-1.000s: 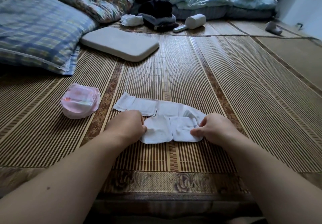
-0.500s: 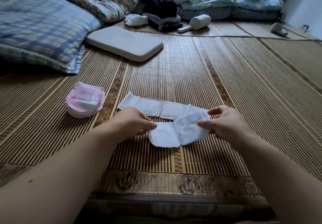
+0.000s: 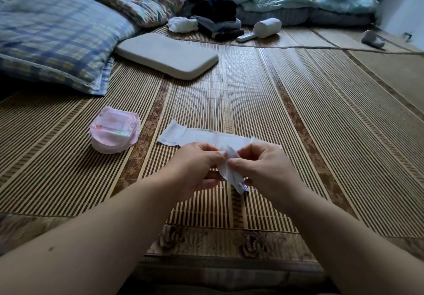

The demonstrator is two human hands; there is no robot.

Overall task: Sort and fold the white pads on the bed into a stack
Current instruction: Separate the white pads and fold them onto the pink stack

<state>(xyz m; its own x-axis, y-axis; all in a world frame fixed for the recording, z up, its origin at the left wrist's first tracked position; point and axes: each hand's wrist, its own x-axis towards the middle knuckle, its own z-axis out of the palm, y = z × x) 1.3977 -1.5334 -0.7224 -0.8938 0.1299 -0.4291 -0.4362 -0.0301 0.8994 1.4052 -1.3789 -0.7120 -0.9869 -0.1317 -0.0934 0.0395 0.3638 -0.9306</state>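
A white pad (image 3: 231, 173) is held up between both hands above the bamboo mat (image 3: 321, 115).

The pad is folded or crumpled into a narrow shape and is pinched along its left edge by the curled fingers (image 3: 216, 155) of the left hand (image 3: 195, 168). Its right edge is clamped by the thumb and curled fingers of the right hand (image 3: 263, 168). Its top corner is seen between the two sets of fingertips, and its lower end hangs free below them, clear of the mat. Just behind the hands, a strip of white pads (image 3: 195, 135) is laid flat on the mat, its right end hidden by the right hand. A pink stack (image 3: 114, 131) is set on the mat to the left, apart from the strip. A flat grey pillow (image 3: 167, 56) and a plaid pillow (image 3: 52, 35) are seen further back.
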